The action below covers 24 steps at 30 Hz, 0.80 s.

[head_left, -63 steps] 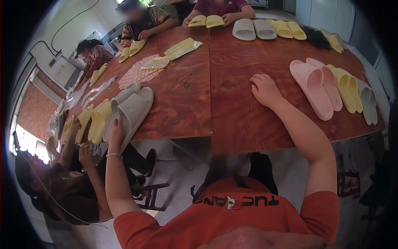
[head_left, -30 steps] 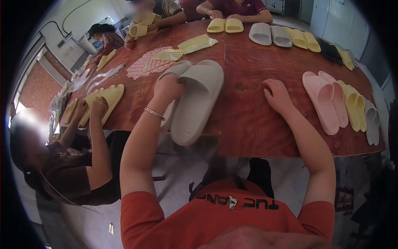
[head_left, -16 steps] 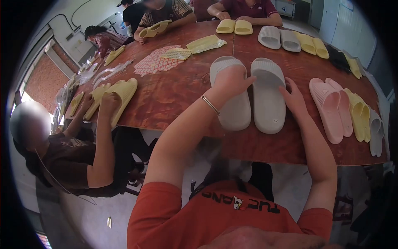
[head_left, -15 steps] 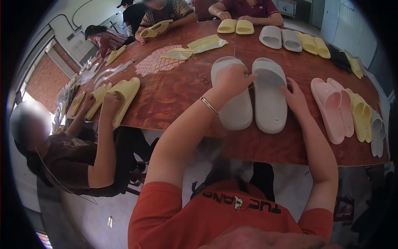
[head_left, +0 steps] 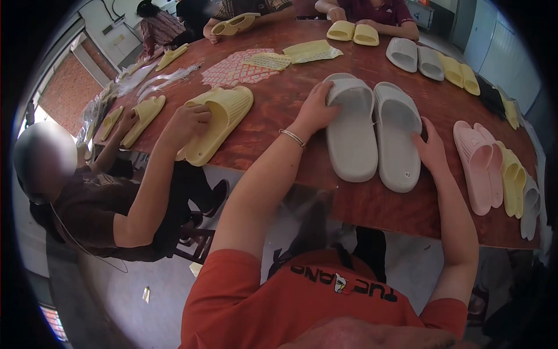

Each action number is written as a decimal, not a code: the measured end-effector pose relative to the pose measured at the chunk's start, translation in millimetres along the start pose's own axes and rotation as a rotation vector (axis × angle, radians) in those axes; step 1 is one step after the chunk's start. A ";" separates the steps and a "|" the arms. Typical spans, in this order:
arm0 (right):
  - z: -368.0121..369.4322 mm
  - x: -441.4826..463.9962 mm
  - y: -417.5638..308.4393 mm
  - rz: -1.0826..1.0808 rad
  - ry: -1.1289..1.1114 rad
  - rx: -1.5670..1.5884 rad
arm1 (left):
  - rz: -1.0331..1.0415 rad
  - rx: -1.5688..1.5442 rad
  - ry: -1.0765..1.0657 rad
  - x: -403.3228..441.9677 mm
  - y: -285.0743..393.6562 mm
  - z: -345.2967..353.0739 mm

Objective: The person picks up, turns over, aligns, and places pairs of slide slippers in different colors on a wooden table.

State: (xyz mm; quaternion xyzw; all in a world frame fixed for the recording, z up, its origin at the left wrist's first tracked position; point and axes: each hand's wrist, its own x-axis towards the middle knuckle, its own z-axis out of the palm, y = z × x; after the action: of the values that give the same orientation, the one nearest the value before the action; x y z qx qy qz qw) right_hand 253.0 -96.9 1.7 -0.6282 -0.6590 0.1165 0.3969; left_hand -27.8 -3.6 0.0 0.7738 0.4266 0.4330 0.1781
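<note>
Two grey slippers lie side by side on the red-brown table, soles down, toe ends away from me. My left hand [head_left: 318, 108] is closed on the upper left edge of the left grey slipper [head_left: 352, 145], its thumb on the strap side. At the outer edge of the right grey slipper [head_left: 398, 148], which has a "42" mark at its heel, my right hand [head_left: 431, 148] rests with thumb and fingers apart, touching the side near the strap.
Pink slippers [head_left: 478, 168], yellow slippers [head_left: 512, 180] and grey ones stand at the right of the table [head_left: 279, 122]. A co-worker at left holds a yellow slipper [head_left: 224, 125]. Sticker sheets [head_left: 238, 68] and yellow packets [head_left: 314, 51] lie beyond. Other people sit at the far side.
The grey slippers came from the left to in front of me. My left hand has shifted from between them to the left one's outer edge. The co-worker's yellow slipper moved nearer.
</note>
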 end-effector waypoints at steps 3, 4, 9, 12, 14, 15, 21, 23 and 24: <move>0.7 -0.3 -0.6 0.018 0.000 -0.012 | -0.001 -0.032 -0.004 -0.4 -2.2 -0.3; 1.0 -0.2 0.3 0.013 0.003 -0.008 | -0.004 -0.035 -0.004 -0.5 -2.0 -1.0; 1.0 -1.5 -1.1 0.009 0.019 -0.019 | 0.001 -0.047 -0.016 -0.2 -3.1 -0.9; 0.6 -1.4 -1.5 0.025 0.020 -0.040 | 0.006 -0.018 -0.013 0.5 -6.5 0.3; 0.1 -1.5 -1.1 0.016 0.006 -0.029 | -0.012 -0.030 -0.026 -0.3 -2.0 -2.4; 0.4 -1.2 0.0 0.017 0.007 -0.028 | -0.032 -0.041 -0.037 -0.7 -0.2 -3.2; -1.1 -1.5 -2.1 -0.007 0.005 -0.035 | -0.029 -0.019 -0.045 0.5 -2.5 -2.7; -1.8 -2.1 -4.8 0.012 -0.003 -0.053 | -0.024 -0.025 -0.041 0.6 -3.0 -2.2; -1.6 -2.0 -4.6 0.012 -0.004 -0.052 | -0.020 -0.033 -0.039 0.5 -3.2 -2.1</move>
State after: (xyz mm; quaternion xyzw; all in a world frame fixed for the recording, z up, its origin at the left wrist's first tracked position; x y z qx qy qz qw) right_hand 250.5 -100.2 5.0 -0.6420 -0.6588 0.1030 0.3784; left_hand -31.0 -1.5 -0.7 0.7745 0.4238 0.4232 0.2035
